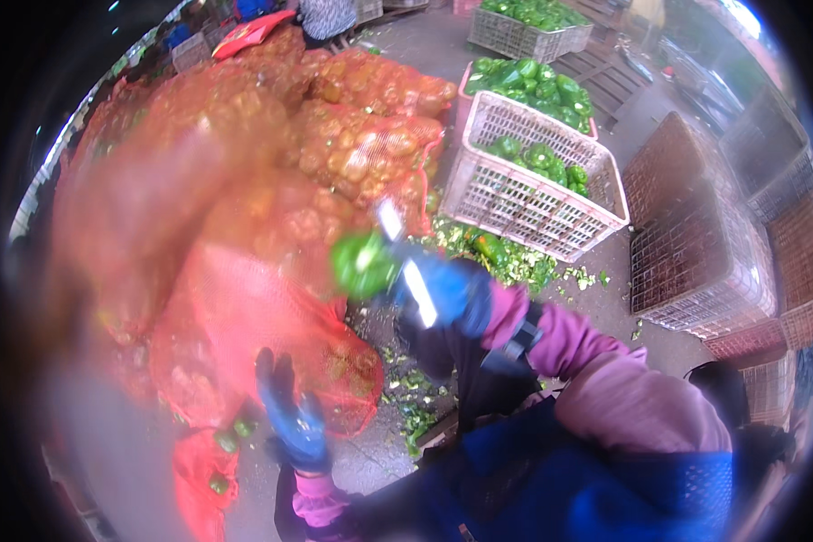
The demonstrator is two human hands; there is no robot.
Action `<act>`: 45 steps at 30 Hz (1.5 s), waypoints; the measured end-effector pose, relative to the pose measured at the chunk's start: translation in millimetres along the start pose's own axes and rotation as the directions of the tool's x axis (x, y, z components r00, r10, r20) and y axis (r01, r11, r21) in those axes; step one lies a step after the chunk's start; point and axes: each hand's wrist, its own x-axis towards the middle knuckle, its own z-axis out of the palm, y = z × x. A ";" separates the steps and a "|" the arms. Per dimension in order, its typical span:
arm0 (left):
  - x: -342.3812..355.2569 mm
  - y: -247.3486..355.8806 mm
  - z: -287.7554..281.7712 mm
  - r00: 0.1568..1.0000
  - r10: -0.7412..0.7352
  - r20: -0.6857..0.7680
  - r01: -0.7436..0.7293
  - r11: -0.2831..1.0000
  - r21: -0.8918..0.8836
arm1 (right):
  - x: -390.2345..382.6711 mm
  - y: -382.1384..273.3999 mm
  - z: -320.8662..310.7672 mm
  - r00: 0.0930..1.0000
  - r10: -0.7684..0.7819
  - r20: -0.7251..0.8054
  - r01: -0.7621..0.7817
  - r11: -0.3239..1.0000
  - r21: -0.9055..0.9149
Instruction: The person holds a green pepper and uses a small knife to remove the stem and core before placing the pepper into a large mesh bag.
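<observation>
My right hand point(443, 294), in a blue glove, is raised at the centre, closed on a green pepper point(361, 265) and what looks like a white-bladed knife point(418, 291), both smeared by motion. My left hand point(291, 411), also blue-gloved, is lower down with fingers stretched out beside a red mesh sack point(253, 307). Chopped green scraps point(515, 262) lie on the floor beyond my right hand.
Stacked sacks point(361, 154) fill the left and back. A pale crate point(533, 212) of peppers stands ahead, with more pepper crates point(519, 41) behind. Crates point(696, 262) are stacked at right. A person point(325, 18) is at the back.
</observation>
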 end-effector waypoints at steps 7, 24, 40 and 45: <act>-28.2 -147.4 -99.4 0.546 -0.469 -0.694 0.163 0.872 -0.461 | -17.5 -209.6 -121.6 0.576 -0.788 -0.216 0.001 0.265 -0.964; -73.7 -323.3 46.0 0.445 -0.853 -0.272 0.895 0.426 0.131 | 91.1 46.8 34.1 0.890 0.206 -0.406 -0.455 0.377 -0.807; -192.5 -372.4 -4.0 0.124 -0.958 0.257 0.431 -0.181 -0.884 | 97.8 60.8 37.4 0.885 0.395 -0.246 -0.357 0.236 -0.904; -177.9 -273.9 -25.6 0.174 -0.964 0.204 0.450 -0.106 -0.887 | 80.4 66.5 19.4 0.955 0.245 -0.165 -0.200 0.125 -0.972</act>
